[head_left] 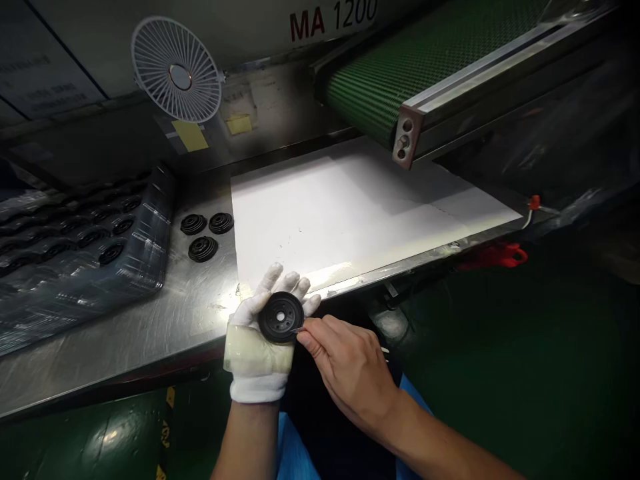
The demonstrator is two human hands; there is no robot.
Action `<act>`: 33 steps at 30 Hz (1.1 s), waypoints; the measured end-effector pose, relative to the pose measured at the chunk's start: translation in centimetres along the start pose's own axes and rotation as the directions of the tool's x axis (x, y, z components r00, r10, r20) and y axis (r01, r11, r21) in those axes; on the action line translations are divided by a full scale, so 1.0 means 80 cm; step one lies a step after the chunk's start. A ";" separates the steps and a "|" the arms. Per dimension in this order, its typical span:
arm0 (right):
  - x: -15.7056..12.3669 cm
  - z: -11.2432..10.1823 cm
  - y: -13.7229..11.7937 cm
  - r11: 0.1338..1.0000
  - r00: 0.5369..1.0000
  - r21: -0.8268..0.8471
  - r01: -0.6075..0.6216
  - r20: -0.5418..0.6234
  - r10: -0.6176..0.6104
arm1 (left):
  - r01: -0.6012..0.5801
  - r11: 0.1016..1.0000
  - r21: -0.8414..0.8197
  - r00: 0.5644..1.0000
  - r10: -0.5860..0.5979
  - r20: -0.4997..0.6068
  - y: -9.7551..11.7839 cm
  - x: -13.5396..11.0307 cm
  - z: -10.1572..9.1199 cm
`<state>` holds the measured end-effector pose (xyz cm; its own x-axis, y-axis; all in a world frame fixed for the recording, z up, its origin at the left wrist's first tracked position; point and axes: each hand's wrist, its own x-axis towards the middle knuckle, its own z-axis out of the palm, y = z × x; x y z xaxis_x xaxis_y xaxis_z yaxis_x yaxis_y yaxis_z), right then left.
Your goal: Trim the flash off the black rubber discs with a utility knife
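The left hand [260,341] wore a white cotton glove with a band of clear tape wrapped around the palm, and its gloved fingers [293,283] stood half curled, spread slightly and pointing away from the wrist. Pinched against those fingers, just in front of the taped palm, sat the black rubber disc [281,317], a ribbed round part with a small hole in its centre, held flat and facing up. The bare right hand [350,368] came in from the side, its thumb and forefinger closed tightly on a small metal blade [299,329], whose tip touched the disc's rim; the other fingers curled loosely behind them. Beyond the left fingertips lay a brushed steel table [170,313], carrying three more black rubber discs [203,249] in a small cluster up and to the left of the fingers. Further left of them stood a plastic-wrapped black tray [145,267] with rows of similar round parts. Ahead of the fingers, a white sheet [330,213] covered the table, and past it ran the end of a green conveyor belt [380,80]. A white fan [176,69] was mounted well beyond the fingers, up to the left.
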<state>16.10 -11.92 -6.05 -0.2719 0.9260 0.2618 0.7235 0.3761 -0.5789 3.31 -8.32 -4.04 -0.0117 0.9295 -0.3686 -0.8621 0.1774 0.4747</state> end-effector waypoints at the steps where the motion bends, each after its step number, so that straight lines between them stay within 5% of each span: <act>1: 0.001 -0.002 0.002 1.000 1.000 0.004 -0.003 -0.008 0.003 | 0.001 1.000 -0.002 1.000 -0.001 0.006 0.002 -0.001 -0.001; 13: -0.002 0.009 -0.007 1.000 1.000 -0.003 -0.020 -0.001 0.020 | -0.230 0.972 -0.043 0.966 0.223 -0.134 -0.012 0.008 0.006; 20: 0.001 0.002 0.004 1.000 1.000 0.002 -0.010 0.001 0.010 | 0.015 0.999 0.049 1.000 -0.015 -0.008 0.001 0.000 0.000; 33: -0.003 0.009 -0.009 1.000 1.000 0.009 -0.007 -0.002 0.007 | -0.236 0.970 -0.059 0.964 0.225 -0.142 -0.012 0.009 0.004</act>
<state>15.16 -12.38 -6.24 -0.2655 0.9287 0.2589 0.7197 0.3696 -0.5878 4.29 -7.73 -4.52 -0.2773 0.8902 -0.3614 -0.8634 -0.0659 0.5001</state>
